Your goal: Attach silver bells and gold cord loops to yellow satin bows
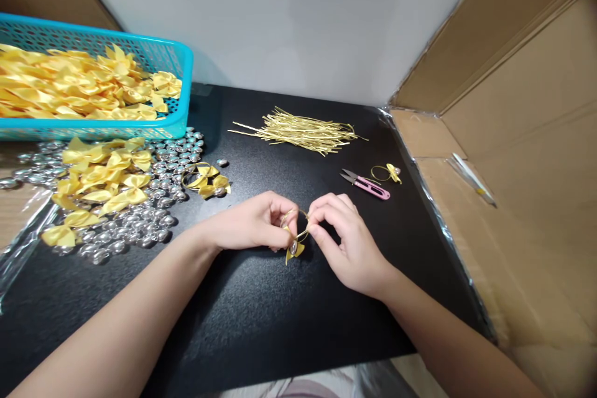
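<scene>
Between my hands is a yellow ribbon bow (295, 251) with a silver bead and a loop of gold cord (302, 235). My left hand (261, 222) is closed, pinching the bow and bead between thumb and fingertips. My right hand (347, 239) pinches the gold cord just to the right of the bow. The fingertips partly hide where cord and bead meet. Pink thread snips (373, 188) lie beyond my right hand, beside a looped bow with a bead (394, 173). More looped bows (212, 181) rest beyond my left wrist.
A turquoise basket (186, 87) full of yellow bows stands at the back left. Before it lie loose bows (109, 174) among many silver beads (125, 230). A bundle of gold cords (305, 130) lies at the back. Cardboard (522, 106) walls the right side; a white pen-like object (474, 180) rests there.
</scene>
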Action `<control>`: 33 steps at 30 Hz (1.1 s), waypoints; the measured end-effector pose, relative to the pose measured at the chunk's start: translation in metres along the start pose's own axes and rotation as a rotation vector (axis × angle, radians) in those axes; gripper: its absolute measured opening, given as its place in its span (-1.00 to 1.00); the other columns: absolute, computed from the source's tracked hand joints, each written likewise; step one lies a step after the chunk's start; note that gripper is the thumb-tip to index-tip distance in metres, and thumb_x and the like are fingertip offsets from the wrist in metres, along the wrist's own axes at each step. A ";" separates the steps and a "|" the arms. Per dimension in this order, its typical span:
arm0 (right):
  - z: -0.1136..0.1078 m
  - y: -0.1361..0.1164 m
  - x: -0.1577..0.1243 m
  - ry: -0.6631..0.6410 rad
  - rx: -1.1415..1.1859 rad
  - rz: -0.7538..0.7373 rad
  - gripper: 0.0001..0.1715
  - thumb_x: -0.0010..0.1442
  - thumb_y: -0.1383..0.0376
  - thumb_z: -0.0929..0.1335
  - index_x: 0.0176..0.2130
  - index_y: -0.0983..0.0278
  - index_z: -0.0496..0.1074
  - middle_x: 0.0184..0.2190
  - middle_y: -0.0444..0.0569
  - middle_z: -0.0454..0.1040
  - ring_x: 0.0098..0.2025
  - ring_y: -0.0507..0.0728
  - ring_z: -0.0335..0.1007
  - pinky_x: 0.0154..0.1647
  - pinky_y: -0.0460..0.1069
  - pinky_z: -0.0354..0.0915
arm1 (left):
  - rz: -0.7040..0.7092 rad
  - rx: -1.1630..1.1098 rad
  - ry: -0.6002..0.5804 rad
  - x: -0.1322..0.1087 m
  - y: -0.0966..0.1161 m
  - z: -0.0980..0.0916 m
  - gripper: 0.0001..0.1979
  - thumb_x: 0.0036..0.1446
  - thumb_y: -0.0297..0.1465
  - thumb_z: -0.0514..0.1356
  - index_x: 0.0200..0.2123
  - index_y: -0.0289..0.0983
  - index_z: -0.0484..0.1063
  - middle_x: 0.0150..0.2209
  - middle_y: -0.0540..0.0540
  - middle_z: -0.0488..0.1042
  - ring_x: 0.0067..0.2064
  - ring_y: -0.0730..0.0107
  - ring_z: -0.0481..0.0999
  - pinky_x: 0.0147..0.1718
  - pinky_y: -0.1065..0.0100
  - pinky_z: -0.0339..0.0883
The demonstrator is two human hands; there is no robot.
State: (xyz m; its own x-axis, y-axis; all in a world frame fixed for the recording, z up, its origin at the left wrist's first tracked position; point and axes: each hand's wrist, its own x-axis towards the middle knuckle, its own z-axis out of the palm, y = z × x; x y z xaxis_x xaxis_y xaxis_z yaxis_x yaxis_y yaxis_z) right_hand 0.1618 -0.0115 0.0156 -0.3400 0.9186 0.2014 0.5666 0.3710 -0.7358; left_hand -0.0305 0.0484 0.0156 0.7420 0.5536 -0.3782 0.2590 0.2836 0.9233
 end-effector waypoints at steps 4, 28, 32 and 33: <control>-0.003 0.002 0.001 -0.066 0.101 0.012 -0.83 0.28 0.40 0.27 -0.38 0.27 0.31 -0.27 -0.08 0.43 -0.16 0.09 0.27 -0.08 0.05 0.14 | 0.014 -0.005 -0.044 0.001 -0.001 -0.002 -0.92 -0.18 -0.51 0.23 -0.58 -0.32 0.35 -0.63 0.10 0.31 -0.57 0.60 0.17 -0.56 0.52 0.06; 0.000 0.005 0.004 0.175 0.195 -0.051 -0.86 0.21 0.42 0.30 -0.40 0.25 0.32 -0.30 -0.08 0.40 -0.19 0.07 0.30 -0.11 0.01 0.23 | 0.162 -0.380 0.157 0.012 -0.012 0.014 -0.92 -0.23 -0.59 0.18 -0.62 -0.31 0.40 -0.63 0.09 0.47 -0.62 0.62 0.36 -0.60 0.56 0.21; 0.002 0.007 0.003 0.341 -0.071 -0.125 -0.87 0.18 0.44 0.30 -0.40 0.25 0.32 -0.32 -0.09 0.42 -0.21 0.09 0.30 -0.12 0.05 0.18 | 0.182 -0.330 0.273 0.014 -0.009 0.020 -0.91 -0.20 -0.58 0.17 -0.63 -0.30 0.37 -0.66 0.11 0.45 -0.62 0.63 0.34 -0.59 0.57 0.19; 0.003 0.008 0.003 0.366 -0.135 -0.141 -0.87 0.18 0.44 0.30 -0.40 0.25 0.32 -0.32 -0.08 0.42 -0.21 0.09 0.30 -0.12 0.06 0.17 | 0.178 -0.306 0.289 0.014 -0.008 0.021 -0.91 -0.20 -0.57 0.17 -0.63 -0.30 0.37 -0.67 0.12 0.43 -0.62 0.64 0.34 -0.58 0.57 0.19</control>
State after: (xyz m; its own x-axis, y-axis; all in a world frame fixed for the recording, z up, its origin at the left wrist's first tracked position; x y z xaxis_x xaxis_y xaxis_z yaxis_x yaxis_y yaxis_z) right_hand 0.1629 -0.0061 0.0087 -0.1460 0.8364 0.5283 0.6351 0.4886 -0.5982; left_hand -0.0088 0.0373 0.0046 0.5443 0.7979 -0.2589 -0.0838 0.3588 0.9296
